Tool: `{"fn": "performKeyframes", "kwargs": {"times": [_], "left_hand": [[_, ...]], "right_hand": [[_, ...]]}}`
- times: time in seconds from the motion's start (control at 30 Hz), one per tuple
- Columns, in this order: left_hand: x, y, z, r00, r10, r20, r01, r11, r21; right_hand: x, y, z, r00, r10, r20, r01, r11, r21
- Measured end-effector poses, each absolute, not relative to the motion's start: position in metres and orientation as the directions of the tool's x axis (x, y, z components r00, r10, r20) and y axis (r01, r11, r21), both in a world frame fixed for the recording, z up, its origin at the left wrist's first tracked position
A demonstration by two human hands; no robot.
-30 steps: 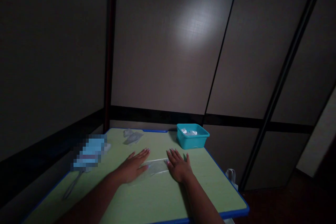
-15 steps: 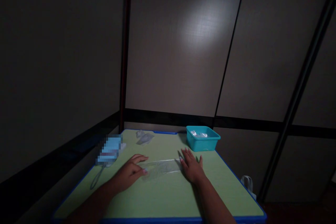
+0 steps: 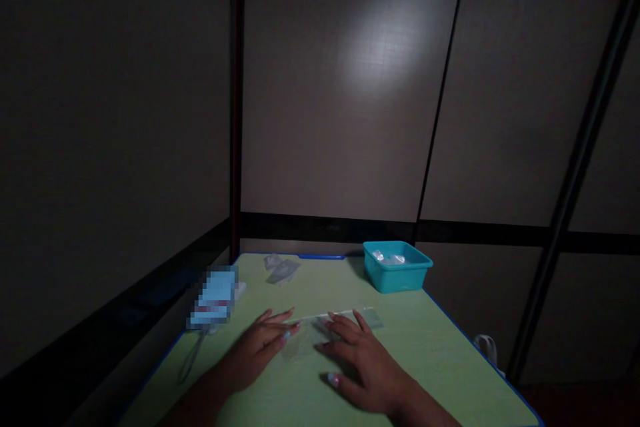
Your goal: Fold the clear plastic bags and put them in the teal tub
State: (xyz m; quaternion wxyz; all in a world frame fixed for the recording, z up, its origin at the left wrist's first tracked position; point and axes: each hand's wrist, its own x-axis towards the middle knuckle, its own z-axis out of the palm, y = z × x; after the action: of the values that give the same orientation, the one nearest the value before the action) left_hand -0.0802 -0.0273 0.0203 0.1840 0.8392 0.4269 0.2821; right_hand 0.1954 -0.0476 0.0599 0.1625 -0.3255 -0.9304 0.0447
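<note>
A clear, flat plastic bag (image 3: 371, 317) lies across the middle of the green table, partly covered by my hands. My left hand (image 3: 257, 348) rests at its left end, fingers stretched out and the thumb close to the index finger. Over the bag's middle is my right hand (image 3: 363, 363), open, with its fingers spread and the thumb apart on the near side. Its fingertips are over the bag's far edge; whether they press on it I cannot tell.
The green table (image 3: 310, 400) has a blue edge. A turquoise basket (image 3: 400, 278) with clear plastic packets stands at the back right. Crumpled plastic (image 3: 283, 270) lies at the back left. A pixelated light-blue object (image 3: 215, 297) with a strap (image 3: 191, 357) lies at the left edge.
My right hand has moved from the bag's right end leftward and nearer, over its middle, uncovering that end. My left hand has shifted slightly, with thumb and index finger closer together.
</note>
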Motion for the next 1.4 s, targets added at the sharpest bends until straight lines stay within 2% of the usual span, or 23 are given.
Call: {"fn": "performKeyframes", "kwargs": {"times": [0.17, 0.37, 0.53, 0.7, 0.8, 0.93, 1.23, 1.3, 1.4], "left_hand": [[-0.075, -0.03, 0.026, 0.436, 0.864, 0.251, 0.586, -0.484, 0.65], [-0.073, -0.033, 0.026, 0.424, 0.876, 0.233, 0.597, -0.463, 0.655], [-0.076, -0.029, 0.017, 0.377, 0.894, 0.244, 0.592, -0.435, 0.679], [-0.077, -0.022, 0.01, 0.348, 0.905, 0.243, 0.411, -0.381, 0.828], [-0.081, -0.016, 0.008, 0.291, 0.915, 0.281, 0.33, -0.371, 0.868], [-0.084, -0.013, 0.007, 0.222, 0.913, 0.343, 0.306, -0.399, 0.864], [-0.08, -0.02, 0.011, 0.211, 0.91, 0.357, 0.298, -0.408, 0.863], [-0.081, -0.02, 0.01, 0.234, 0.89, 0.391, 0.353, -0.453, 0.819], [-0.082, -0.017, 0.009, 0.268, 0.839, 0.473, 0.49, -0.541, 0.683]], "right_hand": [[0.18, -0.055, 0.064, -0.78, 0.564, 0.272, 0.544, 0.825, -0.152], [0.157, -0.057, 0.064, -0.782, 0.543, 0.308, 0.535, 0.837, -0.117], [0.147, -0.063, 0.064, -0.814, 0.487, 0.318, 0.468, 0.873, -0.139], [0.141, -0.061, 0.057, -0.786, 0.54, 0.302, 0.498, 0.842, -0.209], [0.133, -0.063, 0.053, -0.762, 0.563, 0.319, 0.506, 0.826, -0.25], [0.126, -0.066, 0.051, -0.739, 0.593, 0.319, 0.528, 0.804, -0.273], [0.125, -0.063, 0.045, -0.7, 0.625, 0.346, 0.53, 0.779, -0.335], [0.126, -0.06, 0.043, -0.685, 0.639, 0.35, 0.52, 0.765, -0.38], [0.128, -0.052, 0.04, -0.622, 0.693, 0.365, 0.495, 0.709, -0.502]]}}
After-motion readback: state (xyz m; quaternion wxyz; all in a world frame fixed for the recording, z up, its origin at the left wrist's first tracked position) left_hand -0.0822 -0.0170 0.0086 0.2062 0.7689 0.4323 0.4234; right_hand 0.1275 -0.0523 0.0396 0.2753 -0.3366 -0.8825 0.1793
